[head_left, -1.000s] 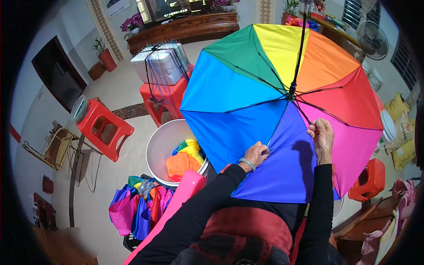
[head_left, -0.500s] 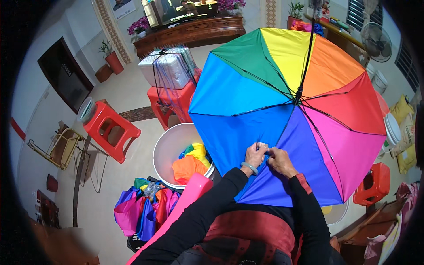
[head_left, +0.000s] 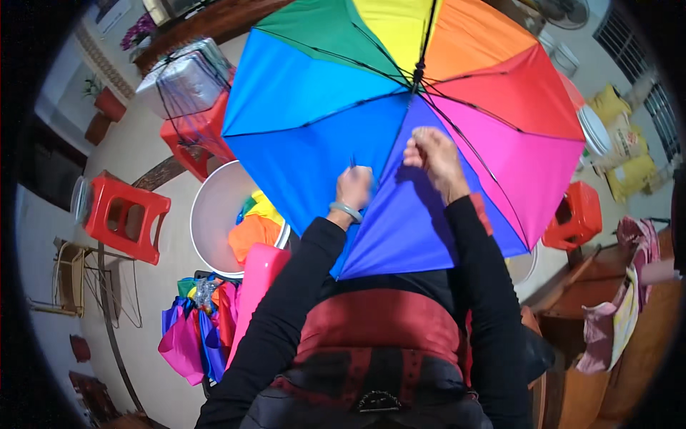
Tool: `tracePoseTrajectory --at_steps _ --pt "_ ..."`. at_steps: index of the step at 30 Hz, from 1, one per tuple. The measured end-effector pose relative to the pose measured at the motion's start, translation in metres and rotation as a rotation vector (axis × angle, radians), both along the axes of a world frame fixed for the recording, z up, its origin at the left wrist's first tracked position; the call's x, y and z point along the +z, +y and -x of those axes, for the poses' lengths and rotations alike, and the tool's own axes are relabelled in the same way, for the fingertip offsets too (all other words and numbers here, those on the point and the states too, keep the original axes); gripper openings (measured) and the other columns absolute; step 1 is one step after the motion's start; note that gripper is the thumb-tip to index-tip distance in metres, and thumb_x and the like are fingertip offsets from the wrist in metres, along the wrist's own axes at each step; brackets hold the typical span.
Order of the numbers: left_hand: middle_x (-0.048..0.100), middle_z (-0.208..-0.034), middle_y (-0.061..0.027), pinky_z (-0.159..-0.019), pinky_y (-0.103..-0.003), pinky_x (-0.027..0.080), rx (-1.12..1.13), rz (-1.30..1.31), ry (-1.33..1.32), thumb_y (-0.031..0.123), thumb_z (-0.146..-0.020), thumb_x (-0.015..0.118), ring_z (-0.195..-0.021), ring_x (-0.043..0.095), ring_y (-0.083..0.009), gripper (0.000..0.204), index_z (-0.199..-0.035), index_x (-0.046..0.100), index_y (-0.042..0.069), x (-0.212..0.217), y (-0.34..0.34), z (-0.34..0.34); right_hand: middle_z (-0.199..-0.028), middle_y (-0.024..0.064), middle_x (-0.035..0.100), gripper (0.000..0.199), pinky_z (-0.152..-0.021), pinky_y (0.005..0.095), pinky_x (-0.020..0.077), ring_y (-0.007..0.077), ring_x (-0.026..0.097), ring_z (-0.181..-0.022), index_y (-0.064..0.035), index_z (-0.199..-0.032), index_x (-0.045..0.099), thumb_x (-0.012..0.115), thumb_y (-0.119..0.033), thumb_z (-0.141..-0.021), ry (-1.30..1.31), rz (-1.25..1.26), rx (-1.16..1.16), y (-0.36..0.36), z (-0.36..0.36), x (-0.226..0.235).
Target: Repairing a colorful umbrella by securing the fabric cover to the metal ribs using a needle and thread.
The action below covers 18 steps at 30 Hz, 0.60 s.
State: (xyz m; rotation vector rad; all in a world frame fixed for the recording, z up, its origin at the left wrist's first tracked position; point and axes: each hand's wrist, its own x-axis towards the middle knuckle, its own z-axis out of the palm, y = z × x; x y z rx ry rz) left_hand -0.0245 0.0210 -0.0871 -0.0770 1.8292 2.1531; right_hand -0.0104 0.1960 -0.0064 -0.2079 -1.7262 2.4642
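Note:
An open umbrella (head_left: 286, 168) with rainbow-coloured panels spreads before me, its inner side showing. Its black shaft (head_left: 427, 39) points up and away, and thin black ribs fan out from the hub (head_left: 418, 75). My left hand (head_left: 354, 187), slightly blurred, is closed over the blue panel near the seam with the purple one. Thin dark strands stick up from its fingers. Over the purple panel, my right hand (head_left: 437, 163) is raised with fingers pinched together; whatever it pinches is too small to make out. The umbrella's near edge lies at my lap.
At left, a white bucket (head_left: 207, 218) holds coloured cloth, and folded colourful fabric (head_left: 193, 325) fills a black crate. Red stools (head_left: 128, 218) stand left and right. A white foam box (head_left: 175, 89) with hanging strands sits on another stool. Yellow sacks (head_left: 632, 175) are at right.
My hands, together at the seam before, have come apart: the right has lifted away over the purple panel, while the left stays by the seam. The whole view has shifted.

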Motion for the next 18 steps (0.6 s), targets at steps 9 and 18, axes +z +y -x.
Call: tracePoseTrajectory --at_steps 9,18 --pt "0.044 -0.058 0.0020 -0.034 -0.021 0.029 -0.128 -0.049 -0.036 0.018 -0.082 0.054 -0.041 0.036 -0.0048 0.016 -0.073 0.051 0.005 0.004 0.002 -0.008 -0.074 0.0057 0.056 0.017 -0.054 0.0262 0.0522 0.0131 0.057 -0.060 -0.0010 -0.093 0.055 0.055 -0.016 -0.085 0.062 -0.087 -0.105 0.033 -0.020 0.007" --pt "0.058 -0.070 -0.0052 -0.048 -0.025 0.043 -0.164 0.414 0.687 0.009 -0.071 0.062 -0.055 0.053 -0.0113 0.013 -0.082 0.060 0.002 -0.002 -0.003 -0.006 -0.072 0.0063 0.055 0.020 -0.051 0.0247 0.0504 0.0120 0.055 -0.057 0.0013 -0.092 0.054 0.056 -0.017 -0.084 0.082 -0.139 -0.068 0.029 -0.020 0.017"
